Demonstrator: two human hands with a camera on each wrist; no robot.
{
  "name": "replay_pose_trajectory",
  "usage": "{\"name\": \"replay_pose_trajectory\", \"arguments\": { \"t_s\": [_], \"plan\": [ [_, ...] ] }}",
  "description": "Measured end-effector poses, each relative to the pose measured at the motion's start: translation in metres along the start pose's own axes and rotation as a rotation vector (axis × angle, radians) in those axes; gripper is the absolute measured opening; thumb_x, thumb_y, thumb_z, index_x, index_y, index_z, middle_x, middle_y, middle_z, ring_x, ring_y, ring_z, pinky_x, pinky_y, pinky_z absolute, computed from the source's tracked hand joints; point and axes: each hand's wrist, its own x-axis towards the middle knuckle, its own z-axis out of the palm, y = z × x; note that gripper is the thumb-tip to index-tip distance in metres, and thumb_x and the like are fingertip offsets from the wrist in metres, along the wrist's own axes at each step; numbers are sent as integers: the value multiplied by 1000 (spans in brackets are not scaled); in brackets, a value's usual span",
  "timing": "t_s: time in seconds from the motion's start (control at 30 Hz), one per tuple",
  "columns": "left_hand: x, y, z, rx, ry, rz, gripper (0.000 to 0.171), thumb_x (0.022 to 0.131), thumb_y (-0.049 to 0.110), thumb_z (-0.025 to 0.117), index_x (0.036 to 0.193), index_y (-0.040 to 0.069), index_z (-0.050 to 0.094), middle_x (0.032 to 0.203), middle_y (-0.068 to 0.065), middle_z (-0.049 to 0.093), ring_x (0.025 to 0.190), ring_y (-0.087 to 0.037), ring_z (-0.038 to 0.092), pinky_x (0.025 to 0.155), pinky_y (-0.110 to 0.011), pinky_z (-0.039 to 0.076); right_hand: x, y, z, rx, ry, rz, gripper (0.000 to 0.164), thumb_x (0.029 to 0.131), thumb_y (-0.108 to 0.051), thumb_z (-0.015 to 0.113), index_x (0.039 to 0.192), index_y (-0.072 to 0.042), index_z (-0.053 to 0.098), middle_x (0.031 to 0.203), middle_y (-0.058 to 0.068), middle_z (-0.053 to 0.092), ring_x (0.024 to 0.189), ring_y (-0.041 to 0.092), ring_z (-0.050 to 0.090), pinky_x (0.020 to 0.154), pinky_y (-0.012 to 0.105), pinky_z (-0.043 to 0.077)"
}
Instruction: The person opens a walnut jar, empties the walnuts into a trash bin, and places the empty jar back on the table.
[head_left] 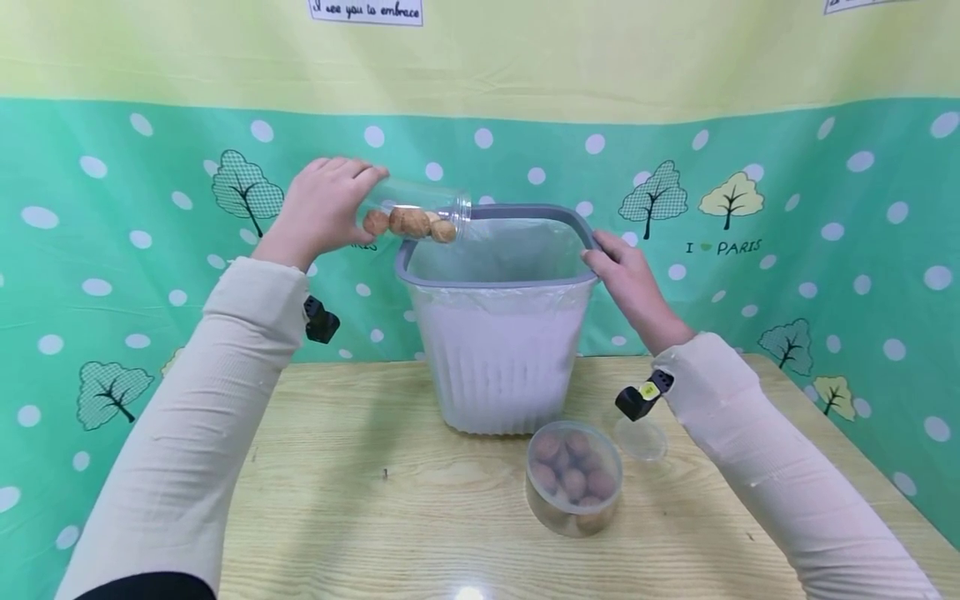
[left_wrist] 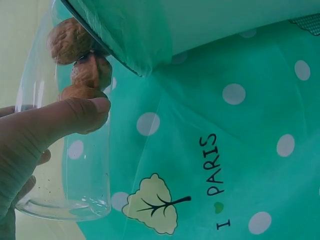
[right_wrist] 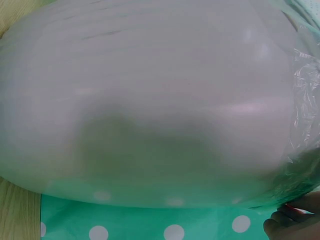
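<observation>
My left hand (head_left: 322, 204) grips a clear plastic jar (left_wrist: 85, 175) that lies almost on its side, its mouth at the left rim of a waste bin (head_left: 502, 358). Several walnuts (head_left: 409, 222) rest along the jar's lower wall; the left wrist view shows the thumb over one through the plastic. The bin is pale with a grey rim and a thin, see-through bag inside. At its right side my right hand (head_left: 633, 283) holds the rim, thumb in front. In the right wrist view the bin's wall fills most of the picture and only some fingers (right_wrist: 295, 220) show.
A round clear tub (head_left: 573, 517) of brown, walnut-like balls stands on the wooden table (head_left: 337, 500) in front of the bin. Beside it lies a clear round lid (head_left: 642, 438). Behind the table hangs a green, dotted cloth (head_left: 525, 150).
</observation>
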Motion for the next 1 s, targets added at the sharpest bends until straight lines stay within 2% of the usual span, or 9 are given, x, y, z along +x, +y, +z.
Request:
{"name": "replay_pose_trajectory", "arguments": {
  "t_s": [0.07, 0.13, 0.2, 0.3, 0.5, 0.83, 0.9, 1.0],
  "plan": [
    [0, 0, 0, 1, -1, -5, 77, 65, 15, 83, 132, -2, 50, 125, -23, 56, 115, -41, 49, 101, -52, 36, 0, 0, 0, 5, -3, 1, 39, 96, -31, 45, 128, -11, 53, 105, 10, 48, 96, 20, 39, 79, 39, 33],
    [0, 0, 0, 6, -5, -12, 77, 65, 16, 83, 132, -1, 49, 125, -23, 56, 116, -41, 49, 101, -52, 36, 0, 0, 0, 7, -8, 5, 43, 96, -31, 45, 134, -12, 51, 117, 12, 50, 102, 21, 41, 85, 41, 35],
    [0, 0, 0, 12, -12, -20, 78, 65, 18, 84, 132, -1, 49, 126, -22, 55, 116, -40, 49, 101, -52, 36, 0, 1, -1, 8, -17, 9, 48, 96, -31, 45, 140, -12, 46, 130, 12, 48, 111, 21, 41, 94, 44, 36],
    [0, 0, 0, 20, -29, -32, 79, 65, 19, 84, 133, -1, 49, 127, -22, 54, 117, -40, 48, 101, -53, 36, 0, 2, -1, 8, -25, 11, 51, 96, -32, 45, 143, -13, 42, 140, 11, 43, 118, 21, 40, 101, 47, 33],
    [0, 1, -1, 22, -57, -45, 79, 66, 21, 83, 134, -1, 48, 128, -22, 54, 118, -41, 48, 101, -54, 35, -1, 3, 0, 11, -24, 8, 47, 96, -32, 45, 139, -14, 46, 133, 9, 47, 110, 20, 41, 96, 45, 34],
    [0, 2, -1, 25, -45, -43, 78, 67, 21, 82, 133, -1, 49, 127, -23, 54, 117, -41, 48, 101, -54, 36, -2, 1, -1, 8, -33, 11, 51, 96, -33, 45, 143, -14, 41, 142, 9, 42, 124, 20, 38, 105, 49, 30],
    [0, 2, -1, 27, -47, -45, 78, 67, 21, 82, 134, -1, 48, 128, -23, 54, 118, -41, 48, 101, -54, 36, -2, 1, -1, 6, -30, 10, 50, 96, -33, 44, 142, -14, 43, 139, 9, 44, 121, 20, 40, 103, 48, 32],
    [0, 2, -1, 31, -49, -46, 78, 68, 21, 81, 134, 0, 48, 128, -23, 54, 118, -41, 48, 101, -54, 36, -1, 0, 0, 1, -21, 5, 44, 96, -32, 44, 135, -14, 49, 125, 9, 48, 108, 20, 41, 91, 43, 34]
  ]
}}
